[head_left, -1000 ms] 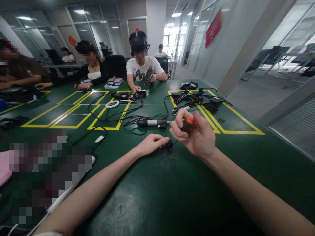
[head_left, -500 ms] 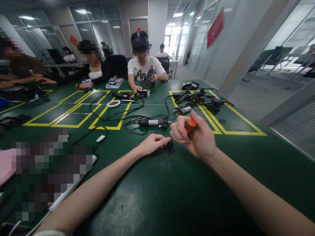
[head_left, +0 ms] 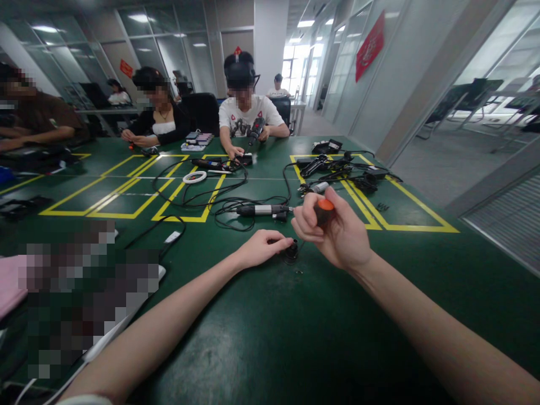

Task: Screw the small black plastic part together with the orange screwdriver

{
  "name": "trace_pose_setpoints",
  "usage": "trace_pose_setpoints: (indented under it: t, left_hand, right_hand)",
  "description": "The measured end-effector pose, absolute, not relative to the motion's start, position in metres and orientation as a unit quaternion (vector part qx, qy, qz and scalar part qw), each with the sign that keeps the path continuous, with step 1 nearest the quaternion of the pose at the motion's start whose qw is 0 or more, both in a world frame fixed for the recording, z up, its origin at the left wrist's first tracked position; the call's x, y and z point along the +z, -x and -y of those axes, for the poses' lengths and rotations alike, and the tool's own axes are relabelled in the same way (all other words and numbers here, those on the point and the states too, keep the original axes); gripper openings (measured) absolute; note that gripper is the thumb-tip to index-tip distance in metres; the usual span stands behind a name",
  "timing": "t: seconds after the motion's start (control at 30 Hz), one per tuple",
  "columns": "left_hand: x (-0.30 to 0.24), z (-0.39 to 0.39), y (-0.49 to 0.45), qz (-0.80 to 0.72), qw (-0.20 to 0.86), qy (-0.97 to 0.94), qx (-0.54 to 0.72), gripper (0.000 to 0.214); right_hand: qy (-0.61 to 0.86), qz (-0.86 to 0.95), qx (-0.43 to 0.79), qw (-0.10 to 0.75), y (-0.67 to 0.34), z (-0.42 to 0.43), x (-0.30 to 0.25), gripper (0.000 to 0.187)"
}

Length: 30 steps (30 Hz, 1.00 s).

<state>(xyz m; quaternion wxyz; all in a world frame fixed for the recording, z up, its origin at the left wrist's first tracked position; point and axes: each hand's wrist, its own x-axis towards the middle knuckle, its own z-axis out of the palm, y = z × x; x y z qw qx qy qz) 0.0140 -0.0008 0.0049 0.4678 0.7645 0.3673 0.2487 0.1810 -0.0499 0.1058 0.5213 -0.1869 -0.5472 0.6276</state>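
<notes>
My right hand [head_left: 341, 230] is closed around the black and orange handle of a screwdriver [head_left: 325, 211]; part of its thin shaft shows below the fingers, slanting toward a small round black part [head_left: 291, 252]. My left hand [head_left: 265, 247] grips that part at its left side, thumb on top, and holds it down on the green table [head_left: 236, 337]. The left fingertips are partly hidden behind the part. Tiny loose pieces [head_left: 298, 272], perhaps screws, lie just in front of it. Beyond both hands rests a grey and black electric screwdriver [head_left: 261, 210] with its cord.
Black cables, adapters [head_left: 371, 174] and a grey cylindrical tool [head_left: 319, 188] lie at the back right. A white ring [head_left: 194, 177] sits near the coiled cord. A white power strip [head_left: 139, 298] runs along the left. A co-worker [head_left: 248, 115] across the table holds a power tool.
The screwdriver handle has turned in my right hand, its orange end now tilted differently. My left hand and the black part stay put. A co-worker at the far left has drawn an arm back.
</notes>
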Motion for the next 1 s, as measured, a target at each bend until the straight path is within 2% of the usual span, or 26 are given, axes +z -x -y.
trace_pose_setpoints:
  t: [0.13, 0.37, 0.6, 0.73, 0.83, 1.0]
  left_hand:
    - [0.0066, 0.0014, -0.0146, -0.379, 0.456, -0.769, 0.237, 0.051]
    - [0.0055, 0.0015, -0.0148, -0.371, 0.463, -0.766, 0.248, 0.051]
    - [0.0053, 0.0015, -0.015, -0.364, 0.471, -0.764, 0.249, 0.049]
    - [0.0043, 0.001, -0.0149, -0.364, 0.473, -0.763, 0.25, 0.048]
    - [0.0034, 0.0004, -0.0147, -0.361, 0.477, -0.761, 0.251, 0.047]
    - [0.0032, -0.0003, -0.0142, -0.364, 0.47, -0.765, 0.249, 0.046]
  right_hand:
    - [0.178, 0.543, 0.635, 0.52, -0.1826, 0.0501, 0.1041, 0.059]
    - [0.174, 0.534, 0.637, 0.528, -0.1836, 0.051, 0.103, 0.04]
    - [0.174, 0.543, 0.638, 0.518, -0.1824, 0.0479, 0.1057, 0.06]
    - [0.167, 0.535, 0.65, 0.513, -0.1811, 0.048, 0.103, 0.062]
    - [0.153, 0.531, 0.65, 0.522, -0.1816, 0.0492, 0.1002, 0.057]
    - [0.129, 0.527, 0.648, 0.534, -0.1829, 0.05, 0.0978, 0.039]
